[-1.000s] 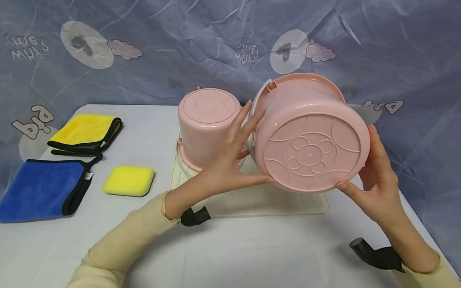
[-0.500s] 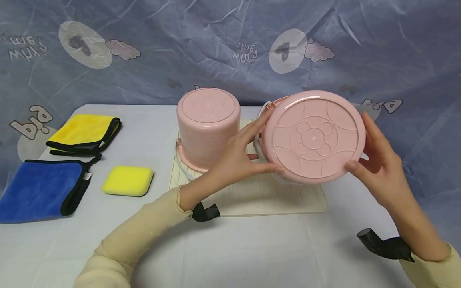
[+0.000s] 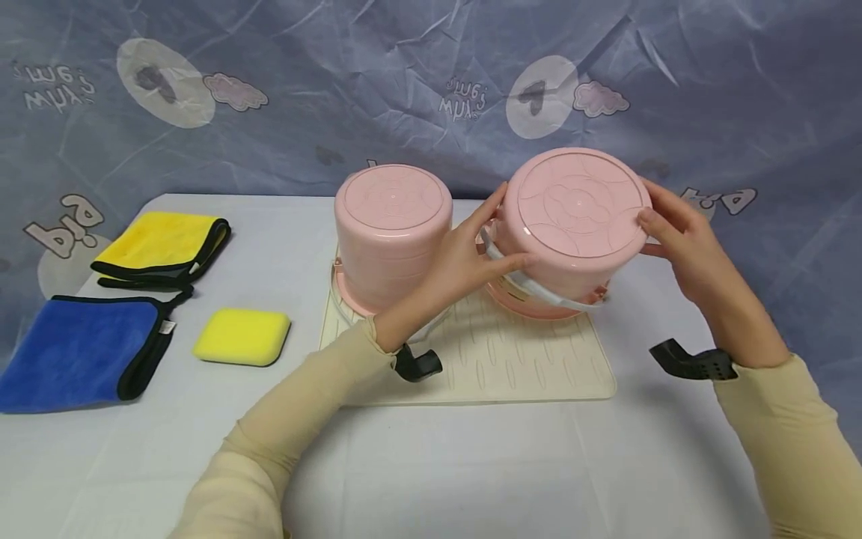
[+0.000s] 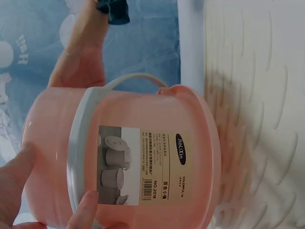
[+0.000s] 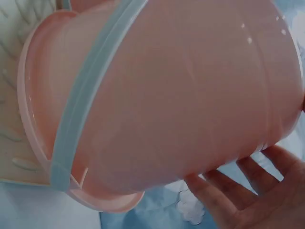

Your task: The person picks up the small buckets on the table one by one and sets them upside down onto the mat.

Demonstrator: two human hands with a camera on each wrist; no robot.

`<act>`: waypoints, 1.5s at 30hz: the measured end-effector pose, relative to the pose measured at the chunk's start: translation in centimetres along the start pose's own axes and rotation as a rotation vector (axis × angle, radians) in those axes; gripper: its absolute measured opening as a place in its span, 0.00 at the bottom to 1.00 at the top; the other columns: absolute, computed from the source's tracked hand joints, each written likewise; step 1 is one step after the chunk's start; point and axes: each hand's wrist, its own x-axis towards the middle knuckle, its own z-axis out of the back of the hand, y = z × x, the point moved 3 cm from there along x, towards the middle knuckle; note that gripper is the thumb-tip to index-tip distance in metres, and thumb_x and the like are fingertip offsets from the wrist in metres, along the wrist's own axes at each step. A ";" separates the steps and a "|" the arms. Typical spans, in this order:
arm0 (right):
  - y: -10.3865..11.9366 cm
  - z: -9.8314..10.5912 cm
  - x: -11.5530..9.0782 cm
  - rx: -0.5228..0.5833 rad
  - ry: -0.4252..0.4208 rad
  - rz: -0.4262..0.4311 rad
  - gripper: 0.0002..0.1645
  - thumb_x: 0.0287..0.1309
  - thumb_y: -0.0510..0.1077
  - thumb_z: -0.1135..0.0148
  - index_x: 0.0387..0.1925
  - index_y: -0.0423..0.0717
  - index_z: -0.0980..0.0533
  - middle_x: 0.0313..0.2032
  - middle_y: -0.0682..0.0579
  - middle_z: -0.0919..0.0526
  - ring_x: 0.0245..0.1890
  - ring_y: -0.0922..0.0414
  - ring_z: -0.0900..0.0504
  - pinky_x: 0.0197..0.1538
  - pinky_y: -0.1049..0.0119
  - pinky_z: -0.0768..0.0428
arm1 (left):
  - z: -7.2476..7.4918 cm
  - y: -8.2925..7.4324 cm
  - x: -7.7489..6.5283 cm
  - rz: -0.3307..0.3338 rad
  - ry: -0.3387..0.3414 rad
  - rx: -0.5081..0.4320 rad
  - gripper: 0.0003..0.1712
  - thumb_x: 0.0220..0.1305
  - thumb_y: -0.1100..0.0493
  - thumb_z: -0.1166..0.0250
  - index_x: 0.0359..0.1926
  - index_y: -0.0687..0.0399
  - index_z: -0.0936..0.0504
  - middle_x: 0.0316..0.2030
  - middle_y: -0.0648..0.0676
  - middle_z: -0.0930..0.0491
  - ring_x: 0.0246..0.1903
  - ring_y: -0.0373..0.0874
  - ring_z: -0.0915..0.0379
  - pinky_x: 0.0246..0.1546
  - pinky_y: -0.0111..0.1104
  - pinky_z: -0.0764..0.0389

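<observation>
A pink bucket (image 3: 579,202) with a white handle (image 3: 539,290) is upside down and slightly tilted over the right part of the cream mat (image 3: 512,367). My left hand (image 3: 465,262) grips its left side, the thumb across the near wall. On the right side my right hand (image 3: 687,232) holds it, thumb near the base edge. In the left wrist view a paper label (image 4: 143,167) shows on the bucket wall, and the rim is close to the mat; whether it touches cannot be told. A second pink bucket (image 3: 393,232) stands upside down on the mat's left part.
A yellow sponge (image 3: 242,337) lies left of the mat. Farther left are a folded blue cloth (image 3: 81,352) and a folded yellow cloth (image 3: 158,239), both edged in black. A printed blue-grey sheet (image 3: 404,90) hangs behind the white table (image 3: 471,471).
The held bucket has turned from base facing me to base up, and its rim has come down toward the mat. Both hands have turned with it; the other bucket stays put.
</observation>
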 end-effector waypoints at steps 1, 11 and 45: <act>-0.5 0.2 0.4 0.004 0.004 -0.013 0.28 0.66 0.36 0.50 0.67 0.46 0.36 0.58 0.52 0.33 0.47 0.61 0.26 0.40 0.76 0.24 | -0.1 0.3 0.1 0.014 -0.002 0.006 0.54 0.49 0.53 0.25 0.72 0.47 0.47 0.56 0.48 0.29 0.36 0.39 0.32 0.34 0.25 0.29; -3.9 1.1 2.9 0.063 0.088 -0.056 0.26 0.68 0.38 0.53 0.67 0.47 0.36 0.58 0.54 0.32 0.46 0.62 0.24 0.40 0.74 0.23 | -1.1 2.1 0.4 0.019 -0.034 0.031 0.52 0.52 0.54 0.27 0.72 0.50 0.48 0.57 0.50 0.30 0.14 0.39 0.43 0.21 0.27 0.33; -7.6 1.9 6.0 0.018 0.124 -0.236 0.28 0.69 0.52 0.54 0.68 0.52 0.38 0.47 0.60 0.24 0.41 0.64 0.22 0.37 0.72 0.23 | -2.3 4.0 -0.3 0.024 0.031 0.045 0.54 0.54 0.65 0.30 0.73 0.52 0.56 0.68 0.56 0.45 0.57 0.46 0.35 0.56 0.31 0.36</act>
